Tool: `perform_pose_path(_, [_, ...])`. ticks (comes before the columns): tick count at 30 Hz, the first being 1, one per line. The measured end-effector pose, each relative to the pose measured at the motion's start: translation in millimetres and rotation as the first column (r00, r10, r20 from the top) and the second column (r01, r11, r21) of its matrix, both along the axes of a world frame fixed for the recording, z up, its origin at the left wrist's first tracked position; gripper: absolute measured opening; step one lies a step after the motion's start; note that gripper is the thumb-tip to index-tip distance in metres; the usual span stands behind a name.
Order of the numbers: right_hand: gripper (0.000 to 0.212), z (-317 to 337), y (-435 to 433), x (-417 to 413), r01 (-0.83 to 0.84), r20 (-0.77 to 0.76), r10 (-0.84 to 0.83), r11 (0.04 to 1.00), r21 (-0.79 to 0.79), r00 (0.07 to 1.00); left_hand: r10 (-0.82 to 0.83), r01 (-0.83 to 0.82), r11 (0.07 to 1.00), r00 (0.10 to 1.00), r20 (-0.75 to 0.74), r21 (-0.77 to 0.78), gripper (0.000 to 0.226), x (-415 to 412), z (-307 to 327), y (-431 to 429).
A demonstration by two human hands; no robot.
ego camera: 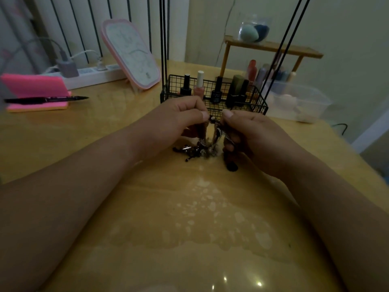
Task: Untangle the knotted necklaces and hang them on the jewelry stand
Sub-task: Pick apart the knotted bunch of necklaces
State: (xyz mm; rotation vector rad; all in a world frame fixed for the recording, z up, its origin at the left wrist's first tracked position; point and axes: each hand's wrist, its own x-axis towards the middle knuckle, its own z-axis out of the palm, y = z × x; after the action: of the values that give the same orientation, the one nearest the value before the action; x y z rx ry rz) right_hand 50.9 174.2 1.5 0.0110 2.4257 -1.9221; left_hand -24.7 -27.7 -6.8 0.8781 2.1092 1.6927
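Far left: pink notepad (34, 89), black pen (46, 99) lying across it. Left forearm angles in from lower left. Left hand (179, 118) raised off surface (189, 218), thumb and curled fingers pinching chain. Knotted necklaces (203, 144) hang between both hands, tangled bulk resting on surface just below. Right hand (249, 131) mirrors left, thumb tips near each other, fingers curled round strands. Wire basket (174, 85) of nail polish bottles just behind hands. Clear plastic box (303, 102) far right, near surface edge. Broad glossy stretch of surface between forearms.
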Motion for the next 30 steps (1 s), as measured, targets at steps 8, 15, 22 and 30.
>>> perform_pose_path(8, [0.01,1.2,2.7,1.7,-0.092,-0.067,0.097,0.993,0.08,0.993,-0.035,-0.031,0.964,0.97,0.24,0.265,0.022,0.3,4.1,3.1])
perform_pose_path(15, [0.01,-1.3,2.5,-0.7,-0.085,-0.083,0.088,0.996,0.035,0.993,-0.026,0.014,0.994,0.993,0.118,0.105,0.006,-0.4,7.6,0.8])
perform_pose_path(22, [0.015,0.5,6.4,-3.6,-0.032,-0.077,0.026,0.996,-0.085,0.997,-0.073,0.07,0.995,0.997,-0.037,-0.076,0.003,1.3,5.6,-4.1])
perform_pose_path(30, [0.025,5.7,7.0,1.2,0.08,-0.168,-0.054,0.985,0.153,0.984,-0.088,0.074,0.991,0.988,0.129,0.11,0.012,-2.3,8.4,-4.5])
